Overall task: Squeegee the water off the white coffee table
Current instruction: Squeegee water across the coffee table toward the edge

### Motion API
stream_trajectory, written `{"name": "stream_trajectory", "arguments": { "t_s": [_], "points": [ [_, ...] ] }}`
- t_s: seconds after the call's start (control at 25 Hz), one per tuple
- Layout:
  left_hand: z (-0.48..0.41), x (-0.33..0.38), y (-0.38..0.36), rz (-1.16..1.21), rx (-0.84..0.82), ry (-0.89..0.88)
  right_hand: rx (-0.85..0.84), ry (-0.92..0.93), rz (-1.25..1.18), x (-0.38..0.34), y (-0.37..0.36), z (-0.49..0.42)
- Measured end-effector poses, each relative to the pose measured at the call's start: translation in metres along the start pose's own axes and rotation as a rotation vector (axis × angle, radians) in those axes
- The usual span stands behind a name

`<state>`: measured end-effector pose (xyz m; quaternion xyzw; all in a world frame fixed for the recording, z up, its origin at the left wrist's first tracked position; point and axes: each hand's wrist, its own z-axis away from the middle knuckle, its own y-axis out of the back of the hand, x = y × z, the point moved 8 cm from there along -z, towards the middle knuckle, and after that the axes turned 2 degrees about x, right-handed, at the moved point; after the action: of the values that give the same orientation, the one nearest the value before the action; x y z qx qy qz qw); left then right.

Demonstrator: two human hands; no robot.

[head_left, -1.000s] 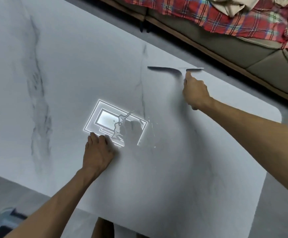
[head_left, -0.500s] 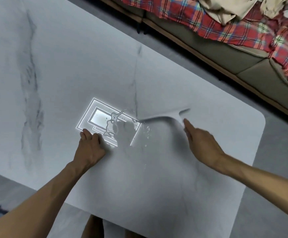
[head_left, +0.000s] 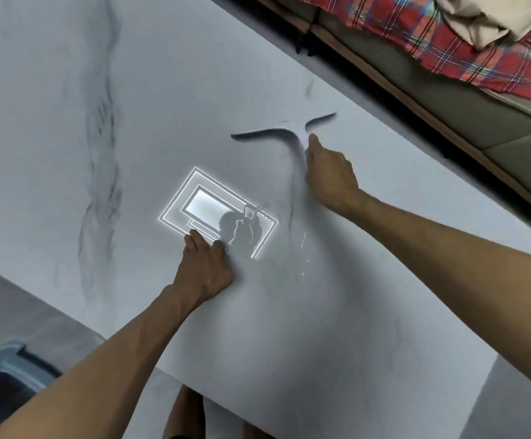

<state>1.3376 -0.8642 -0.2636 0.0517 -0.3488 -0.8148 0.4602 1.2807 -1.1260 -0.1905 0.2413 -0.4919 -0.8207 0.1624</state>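
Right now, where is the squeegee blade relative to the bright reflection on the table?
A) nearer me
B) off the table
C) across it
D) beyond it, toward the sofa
D: the right hand holds the squeegee with its blade past the reflection, toward the sofa.

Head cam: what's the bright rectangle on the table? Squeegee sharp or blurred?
Head view: the rectangle is glare, likely a lamp mirrored in the glossy table, with a dark silhouette cutting into its right side by the left hand. Head view: the squeegee in the right hand is motion-smeared and its blade looks bent; both hands are sharper.
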Motion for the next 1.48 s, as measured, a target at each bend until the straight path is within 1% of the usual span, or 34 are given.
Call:
{"name": "stream_trajectory", "arguments": {
  "t_s": [0.08,0.16,0.28,0.36,0.44,0.56,0.6,0.64,0.72,0.76,0.8,0.84,0.88,0.96,1.04,1.08,1.12,1.2,1.32,1.48],
  "points": [
    [0.003,0.000,0.003,0.008,-0.024,-0.004,-0.078,0.150,0.091,0.011,-0.016,0.046],
    [0.003,0.001,0.004,0.022,-0.029,-0.022,-0.181,0.213,0.157,0.038,-0.024,0.096],
    [0.004,0.002,0.005,0.022,-0.046,-0.032,-0.333,0.229,0.315,0.082,-0.020,0.161],
    [0.005,0.004,0.005,0.014,-0.058,-0.040,-0.375,0.211,0.398,0.099,-0.007,0.177],
    [0.005,0.003,0.005,0.004,-0.062,-0.055,-0.316,0.175,0.365,0.100,0.012,0.157],
    [0.004,0.001,0.003,-0.005,-0.064,-0.076,-0.074,0.061,0.134,0.076,0.047,0.072],
    [0.003,0.001,0.002,-0.011,-0.065,-0.076,-0.017,0.009,0.072,0.065,0.052,0.041],
    [0.002,0.000,0.000,-0.016,-0.070,-0.070,0.018,-0.066,0.008,0.055,0.053,0.010],
    [0.001,-0.002,-0.001,-0.022,-0.061,-0.056,0.034,-0.248,-0.157,0.037,0.046,-0.038],
    [0.000,-0.004,-0.002,-0.025,-0.051,-0.051,0.028,-0.315,-0.224,0.027,0.038,-0.053],
    [-0.001,-0.005,-0.002,-0.030,-0.048,-0.053,0.024,-0.342,-0.241,0.014,0.029,-0.062],
    [-0.001,-0.006,-0.004,-0.033,-0.049,-0.058,0.023,-0.321,-0.214,0.001,0.020,-0.064],
    [-0.001,-0.006,-0.004,-0.023,-0.042,-0.065,0.026,-0.253,-0.160,-0.014,0.012,-0.060],
    [0.000,-0.006,-0.002,0.046,0.014,-0.074,0.020,-0.025,-0.029,-0.042,-0.007,-0.033],
    [0.005,-0.011,0.010,0.152,0.191,-0.081,-0.025,0.184,0.055,-0.052,-0.031,0.011],
    [0.009,-0.019,0.018,0.224,0.302,-0.045,-0.059,0.250,0.073,-0.048,-0.042,0.035],
    [0.015,-0.030,0.025,0.299,0.393,0.018,-0.096,0.295,0.084,-0.039,-0.052,0.059],
    [0.025,-0.049,0.033,0.383,0.474,0.115,-0.177,0.344,0.119,-0.013,-0.066,0.102],
    [0.033,-0.044,0.036,0.387,0.437,0.123,-0.267,0.377,0.219,0.038,-0.071,0.151],
    [0.037,-0.017,0.027,0.386,0.344,0.092,-0.290,0.378,0.348,0.116,-0.056,0.197]
  ]
}}
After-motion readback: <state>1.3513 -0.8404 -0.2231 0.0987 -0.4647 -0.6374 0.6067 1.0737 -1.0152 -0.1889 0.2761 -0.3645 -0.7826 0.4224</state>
